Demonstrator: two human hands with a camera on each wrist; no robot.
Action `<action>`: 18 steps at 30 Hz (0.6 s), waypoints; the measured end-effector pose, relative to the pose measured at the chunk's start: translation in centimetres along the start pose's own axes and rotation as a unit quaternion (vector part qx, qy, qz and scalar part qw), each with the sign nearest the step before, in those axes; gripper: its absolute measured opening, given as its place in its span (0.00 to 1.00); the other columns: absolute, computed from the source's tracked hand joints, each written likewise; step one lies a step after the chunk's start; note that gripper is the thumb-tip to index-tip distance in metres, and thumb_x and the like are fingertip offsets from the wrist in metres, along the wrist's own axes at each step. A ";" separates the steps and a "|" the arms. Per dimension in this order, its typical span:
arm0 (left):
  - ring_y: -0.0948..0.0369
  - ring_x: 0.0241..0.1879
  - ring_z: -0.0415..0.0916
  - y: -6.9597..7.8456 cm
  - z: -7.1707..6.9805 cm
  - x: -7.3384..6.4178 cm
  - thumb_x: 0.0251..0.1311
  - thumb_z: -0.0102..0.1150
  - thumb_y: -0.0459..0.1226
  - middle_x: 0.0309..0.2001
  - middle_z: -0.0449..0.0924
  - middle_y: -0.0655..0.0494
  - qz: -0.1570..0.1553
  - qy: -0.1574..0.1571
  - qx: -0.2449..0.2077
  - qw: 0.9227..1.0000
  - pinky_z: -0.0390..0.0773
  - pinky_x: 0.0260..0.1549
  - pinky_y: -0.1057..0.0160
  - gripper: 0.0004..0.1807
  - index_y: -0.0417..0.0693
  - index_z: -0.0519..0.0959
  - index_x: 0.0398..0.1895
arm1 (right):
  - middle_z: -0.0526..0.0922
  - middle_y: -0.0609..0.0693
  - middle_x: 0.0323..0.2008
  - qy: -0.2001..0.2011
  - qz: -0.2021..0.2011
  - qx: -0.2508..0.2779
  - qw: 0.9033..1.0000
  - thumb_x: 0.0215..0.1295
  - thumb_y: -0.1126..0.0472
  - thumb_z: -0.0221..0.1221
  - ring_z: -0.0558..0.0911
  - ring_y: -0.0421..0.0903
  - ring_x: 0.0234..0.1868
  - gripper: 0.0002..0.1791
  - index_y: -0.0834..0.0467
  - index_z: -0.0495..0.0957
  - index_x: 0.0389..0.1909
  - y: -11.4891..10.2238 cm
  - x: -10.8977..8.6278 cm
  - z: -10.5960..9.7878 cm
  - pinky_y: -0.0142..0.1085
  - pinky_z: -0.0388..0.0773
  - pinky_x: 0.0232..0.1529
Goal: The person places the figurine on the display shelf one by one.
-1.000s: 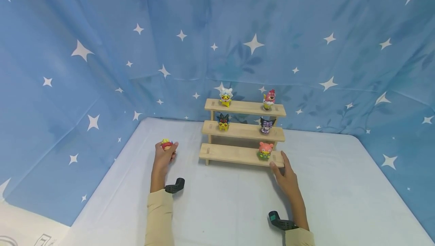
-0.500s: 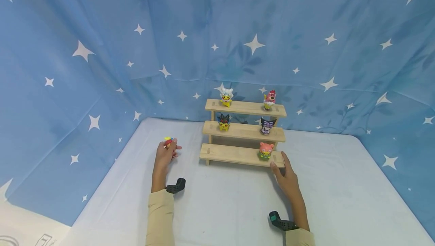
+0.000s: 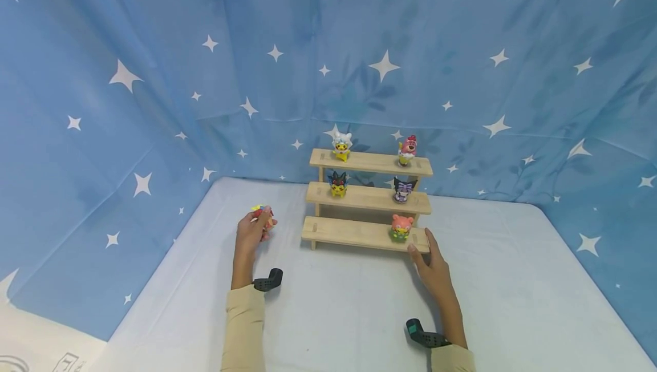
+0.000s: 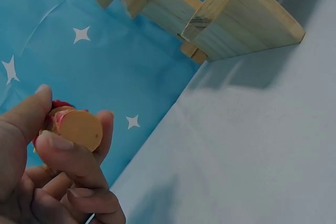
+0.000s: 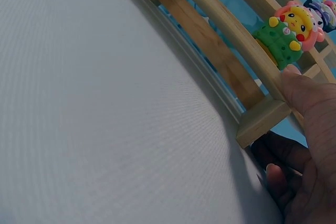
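My left hand (image 3: 248,236) is raised over the table left of the three-tier wooden display shelf (image 3: 354,233). Between thumb and fingers it holds a small toy figurine (image 4: 80,129), red and yellow on top in the head view. Its round orange base faces the left wrist camera; the fingers hide much of the rest. My right hand (image 3: 435,275) grips the right end of the shelf's lowest tier, thumb at the front edge and fingers around the end. Close to that thumb stands a pink-hooded yellow figurine (image 5: 291,27) in green.
A black-eared yellow figurine (image 3: 337,185) and a purple-and-black one (image 3: 402,190) stand on the middle tier. On the top tier are a white-hooded figurine (image 3: 341,146) and a pink bear figurine (image 3: 408,150). A blue star-patterned curtain (image 3: 287,87) hangs behind the white table (image 3: 333,315).
My left hand has shifted slightly to the right, and the figurine has turned within its fingers. My right hand and the shelf have stayed in place.
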State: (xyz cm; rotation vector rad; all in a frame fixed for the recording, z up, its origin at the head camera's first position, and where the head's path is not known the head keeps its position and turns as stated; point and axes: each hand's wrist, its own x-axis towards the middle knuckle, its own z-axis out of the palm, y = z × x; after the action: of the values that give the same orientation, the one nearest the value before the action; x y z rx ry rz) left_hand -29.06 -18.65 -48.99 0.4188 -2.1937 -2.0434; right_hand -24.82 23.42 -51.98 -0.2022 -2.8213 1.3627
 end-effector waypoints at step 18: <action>0.67 0.28 0.74 0.9 1.8 -0.5 0.75 0.43 0.43 0.42 0.82 0.61 0.025 -0.198 -0.216 0.956 0.75 0.33 0.71 0.17 0.43 0.66 0.59 | 0.45 0.63 0.77 0.010 -0.009 0.002 1.000 0.71 0.35 0.45 0.49 0.67 0.75 0.47 0.54 0.37 0.78 0.0 -0.1 0.2 0.62 0.48 0.71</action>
State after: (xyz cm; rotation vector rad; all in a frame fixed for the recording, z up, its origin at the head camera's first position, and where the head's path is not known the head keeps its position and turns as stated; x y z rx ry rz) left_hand -29.13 -16.75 -48.18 -0.1045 -1.8091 -2.6684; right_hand -24.78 23.27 -52.06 -0.1899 -2.7977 1.3542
